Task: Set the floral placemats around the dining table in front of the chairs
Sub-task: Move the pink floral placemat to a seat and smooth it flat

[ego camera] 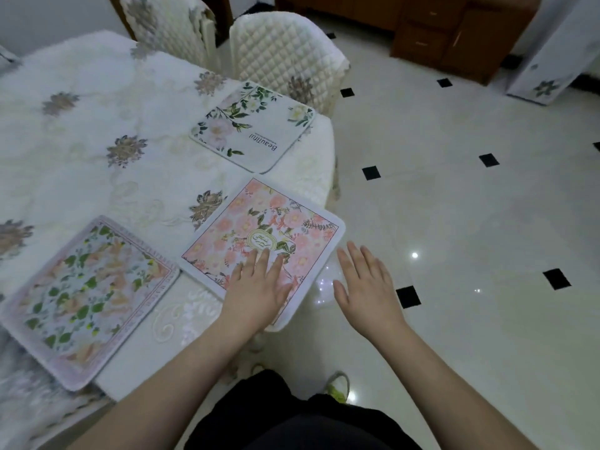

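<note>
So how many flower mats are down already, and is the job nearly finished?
Three are on the table. The white mat lies flat in front of the quilted chair, and the green-leaf mat lies at the near edge. The left hand presses flat on the pink mat, whose corner hangs past the table edge; the right hand hovers beside it, open. Left: squaring that one. The far side of the table is out of view.

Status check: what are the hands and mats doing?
Left hand flat on pink placemat, which overhangs the table edge. Right hand open, off table. Nothing in the way.
</note>
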Motion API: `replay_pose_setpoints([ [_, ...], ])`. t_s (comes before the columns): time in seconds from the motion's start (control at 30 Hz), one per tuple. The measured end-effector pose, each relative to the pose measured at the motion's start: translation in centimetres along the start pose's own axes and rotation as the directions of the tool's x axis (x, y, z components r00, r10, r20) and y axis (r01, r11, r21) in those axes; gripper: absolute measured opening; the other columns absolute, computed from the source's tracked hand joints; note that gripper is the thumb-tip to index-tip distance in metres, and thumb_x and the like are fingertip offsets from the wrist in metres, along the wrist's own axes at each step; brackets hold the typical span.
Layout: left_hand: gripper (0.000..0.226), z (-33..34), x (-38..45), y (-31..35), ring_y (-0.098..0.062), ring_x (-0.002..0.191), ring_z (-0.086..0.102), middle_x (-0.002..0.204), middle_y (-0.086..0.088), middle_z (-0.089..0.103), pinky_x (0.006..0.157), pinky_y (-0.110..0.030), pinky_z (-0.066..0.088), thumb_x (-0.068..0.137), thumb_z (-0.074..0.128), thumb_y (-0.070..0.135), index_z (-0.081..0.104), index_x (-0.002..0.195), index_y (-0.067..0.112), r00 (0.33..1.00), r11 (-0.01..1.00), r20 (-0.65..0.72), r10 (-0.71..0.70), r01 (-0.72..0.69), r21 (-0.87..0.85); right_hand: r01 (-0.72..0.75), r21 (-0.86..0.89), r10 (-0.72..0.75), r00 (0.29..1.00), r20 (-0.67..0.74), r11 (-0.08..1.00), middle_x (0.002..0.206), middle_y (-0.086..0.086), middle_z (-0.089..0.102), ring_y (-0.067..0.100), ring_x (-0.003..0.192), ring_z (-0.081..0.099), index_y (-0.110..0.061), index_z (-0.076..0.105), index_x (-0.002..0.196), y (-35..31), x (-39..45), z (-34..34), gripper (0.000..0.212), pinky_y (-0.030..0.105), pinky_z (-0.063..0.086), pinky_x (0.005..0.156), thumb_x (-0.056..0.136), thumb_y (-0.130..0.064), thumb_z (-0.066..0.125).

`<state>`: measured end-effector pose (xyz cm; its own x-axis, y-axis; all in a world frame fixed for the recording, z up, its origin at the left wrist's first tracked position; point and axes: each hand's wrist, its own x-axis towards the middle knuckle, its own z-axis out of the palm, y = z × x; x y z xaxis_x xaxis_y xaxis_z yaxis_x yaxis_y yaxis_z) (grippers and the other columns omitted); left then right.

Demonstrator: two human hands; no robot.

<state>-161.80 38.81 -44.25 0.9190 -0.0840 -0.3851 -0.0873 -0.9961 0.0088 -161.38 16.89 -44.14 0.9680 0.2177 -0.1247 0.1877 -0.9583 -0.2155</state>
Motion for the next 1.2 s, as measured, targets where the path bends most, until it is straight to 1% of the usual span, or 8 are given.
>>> replay_pose_setpoints([
  [0.17,0.093,0.2,0.0,-0.7,-0.029,0.153,0.001,0.167,-0.008,0.006,0.122,-0.048,0.007,0.078,-0.014,0.063,0.009,0.159,0.024,0.995,0.993,-0.02,-0.102,0.101,-0.06,0.147,0.027,-0.149,0.985,0.085,0.989,0.163,0.004,0.017,0.026,0.15,0.013,-0.016,0.019,0.155,0.0,3.6,-0.3,0.06,0.044,0.013,0.12,0.101,-0.035,0.036],
  [0.27,0.087,1.0,0.3,-1.5,-0.03,0.153,0.007,0.166,-0.009,0.012,0.122,-0.048,0.007,0.084,-0.006,0.062,0.016,0.158,0.023,0.989,0.987,-0.038,-0.141,0.138,-0.081,0.234,0.0,-0.233,0.967,0.107,0.972,0.162,0.005,0.02,0.027,0.149,0.017,-0.017,0.023,0.154,-1.0,6.4,0.1,0.065,0.044,0.016,0.119,0.096,-0.044,0.018],
  [0.4,0.066,2.3,0.8,-2.8,-0.035,0.141,0.041,0.151,-0.014,0.046,0.116,-0.049,0.017,0.095,0.026,0.053,0.052,0.143,0.016,0.975,0.988,-0.169,-0.145,0.133,-0.079,0.344,-0.056,-0.33,0.927,0.176,0.937,0.164,0.003,0.013,0.024,0.151,0.008,-0.02,0.016,0.156,-2.6,10.1,0.6,0.071,0.039,0.007,0.12,0.091,-0.048,0.005],
  [0.67,0.064,3.8,1.7,-4.7,-0.034,0.137,0.046,0.147,-0.013,0.051,0.113,-0.053,0.035,0.095,0.031,0.054,0.056,0.139,0.015,0.954,0.949,-0.115,-0.275,0.25,-0.194,0.425,-0.07,-0.397,0.884,0.248,0.902,0.162,0.006,0.019,0.027,0.149,0.016,-0.016,0.023,0.154,-4.3,16.0,0.9,0.078,0.043,0.015,0.119,0.088,-0.057,0.009],
  [0.8,0.066,4.4,2.1,-5.0,-0.034,0.136,0.048,0.146,-0.012,0.052,0.106,-0.056,0.042,0.093,0.032,0.056,0.058,0.138,0.016,0.935,0.91,-0.05,-0.352,0.329,-0.253,0.459,-0.051,-0.425,0.855,0.296,0.887,0.163,0.005,0.015,0.026,0.15,0.01,-0.017,0.021,0.154,-4.1,18.6,1.2,0.066,0.042,0.011,0.12,0.097,-0.051,0.024],
  [0.9,0.067,5.0,2.6,-4.7,-0.035,0.136,0.047,0.147,-0.013,0.051,0.109,-0.052,0.04,0.094,0.03,0.056,0.057,0.139,0.015,0.902,0.87,-0.033,-0.43,0.405,-0.283,0.533,-0.034,-0.496,0.807,0.32,0.846,0.164,0.004,0.007,0.025,0.151,0.002,-0.018,0.014,0.156,-3.9,20.8,1.5,0.068,0.041,0.005,0.121,0.1,-0.047,0.037],
  [1.07,0.076,5.2,3.2,-2.9,-0.034,0.141,0.041,0.151,-0.011,0.047,0.113,-0.052,0.018,0.089,0.031,0.064,0.053,0.142,0.013,0.814,0.782,0.005,-0.581,0.56,-0.274,0.697,-0.04,-0.635,0.673,0.378,0.716,0.165,0.003,-0.003,0.027,0.151,-0.005,-0.019,0.008,0.156,-2.8,24.1,3.0,0.079,0.042,-0.004,0.119,0.094,-0.056,0.04],
  [1.2,0.084,5.4,3.3,-1.3,-0.032,0.144,0.031,0.154,-0.012,0.041,0.114,-0.058,0.027,0.084,0.029,0.071,0.051,0.144,0.016,0.702,0.656,0.07,-0.709,0.693,-0.299,0.771,-0.008,-0.69,0.574,0.44,0.637,0.165,-0.002,-0.006,0.023,0.151,-0.008,-0.027,0.007,0.156,-1.3,25.6,4.3,0.082,0.04,-0.006,0.119,0.087,-0.069,0.019],
])
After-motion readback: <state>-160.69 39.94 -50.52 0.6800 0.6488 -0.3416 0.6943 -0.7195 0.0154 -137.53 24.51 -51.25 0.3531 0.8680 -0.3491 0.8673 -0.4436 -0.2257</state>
